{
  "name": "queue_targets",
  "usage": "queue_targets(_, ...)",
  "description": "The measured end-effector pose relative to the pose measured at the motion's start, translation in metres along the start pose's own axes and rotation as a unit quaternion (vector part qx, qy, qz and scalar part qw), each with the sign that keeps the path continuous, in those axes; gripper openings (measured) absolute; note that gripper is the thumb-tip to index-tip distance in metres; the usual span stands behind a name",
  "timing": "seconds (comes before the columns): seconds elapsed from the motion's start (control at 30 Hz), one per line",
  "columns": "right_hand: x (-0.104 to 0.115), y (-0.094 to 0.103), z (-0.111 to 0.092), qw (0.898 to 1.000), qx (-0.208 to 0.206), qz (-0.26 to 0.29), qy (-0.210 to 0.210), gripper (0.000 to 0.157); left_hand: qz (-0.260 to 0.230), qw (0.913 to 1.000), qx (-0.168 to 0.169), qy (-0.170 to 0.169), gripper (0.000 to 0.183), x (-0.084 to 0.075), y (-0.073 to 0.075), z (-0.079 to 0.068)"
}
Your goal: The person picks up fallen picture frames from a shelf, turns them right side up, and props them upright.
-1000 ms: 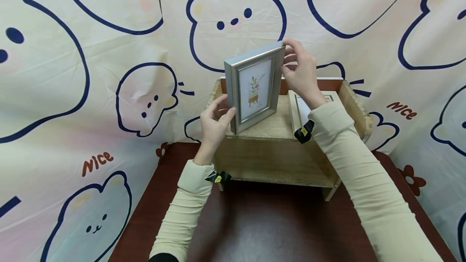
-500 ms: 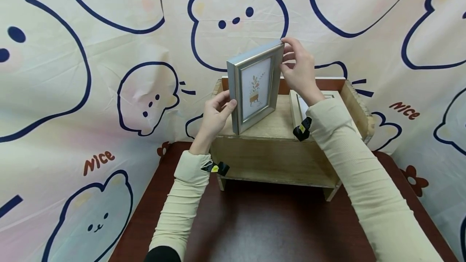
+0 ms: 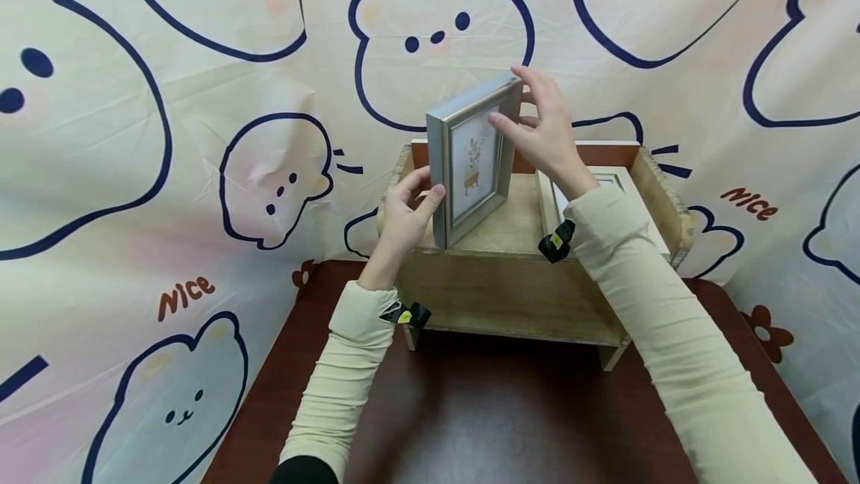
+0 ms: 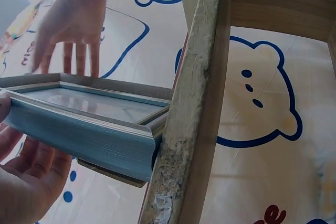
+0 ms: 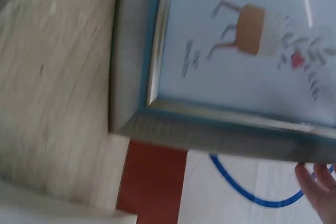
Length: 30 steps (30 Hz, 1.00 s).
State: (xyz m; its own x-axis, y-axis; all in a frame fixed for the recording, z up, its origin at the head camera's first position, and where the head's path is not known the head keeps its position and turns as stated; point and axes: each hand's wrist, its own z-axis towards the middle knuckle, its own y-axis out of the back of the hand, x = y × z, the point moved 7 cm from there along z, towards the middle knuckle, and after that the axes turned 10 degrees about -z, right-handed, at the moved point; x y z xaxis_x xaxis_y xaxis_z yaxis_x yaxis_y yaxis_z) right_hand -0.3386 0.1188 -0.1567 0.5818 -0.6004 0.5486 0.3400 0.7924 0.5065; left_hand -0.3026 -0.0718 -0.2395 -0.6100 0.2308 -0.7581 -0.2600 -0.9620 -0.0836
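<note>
A silver-blue photo frame (image 3: 440, 170) with a plant print stands upright, angled, on the wooden shelf unit (image 3: 524, 226). My left hand (image 3: 403, 222) pinches its left edge, thumb in front and fingers behind; in the left wrist view the left hand (image 4: 31, 187) lies along the frame's blue side (image 4: 84, 129). At the upper right corner, my right hand (image 3: 547, 125) has its thumb out before the glass and its other fingers at the edge. In the left wrist view those right-hand fingers (image 4: 80, 59) look straight. The right wrist view shows right-hand fingertips (image 5: 310, 174) by the frame's rim.
A cream photo frame (image 3: 628, 193) leans on the shelf's right side, partly hidden by the right forearm. Raised wooden side panels (image 3: 661, 200) bound the top board. The unit stands on a dark red-brown table (image 3: 497, 424), before a cartoon-print cloth (image 3: 282, 81).
My right thumb has come from the frame's edge to the front of the glass, and those fingers have spread. The frame has shifted slightly right and turned a little; my left hand keeps its pinch.
</note>
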Motion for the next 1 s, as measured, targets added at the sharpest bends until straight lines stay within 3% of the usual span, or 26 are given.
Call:
queue_targets(0.23, 0.018, -0.007, -0.010, 0.999, -0.001, -0.039, 0.025, 0.074, 0.000, 0.9999, -0.008, 0.007, 0.028, 0.001, 0.000, -0.001)
queue_targets(0.67, 0.046, -0.015, -0.017, 0.989, -0.050, -0.101, 0.092, 0.080, -0.008, 0.9999, -0.010, -0.001, 0.027, -0.001, 0.000, -0.001)
queue_targets(0.8, 0.046, -0.018, -0.016, 0.990, -0.038, -0.108, 0.078, 0.083, 0.001, 0.9999, -0.016, -0.004, 0.026, -0.002, 0.000, -0.003)
queue_targets(1.0, 0.045, -0.023, -0.015, 0.994, 0.012, -0.104, 0.043, 0.088, 0.032, 0.9989, -0.032, -0.013, 0.027, -0.005, -0.003, -0.006)
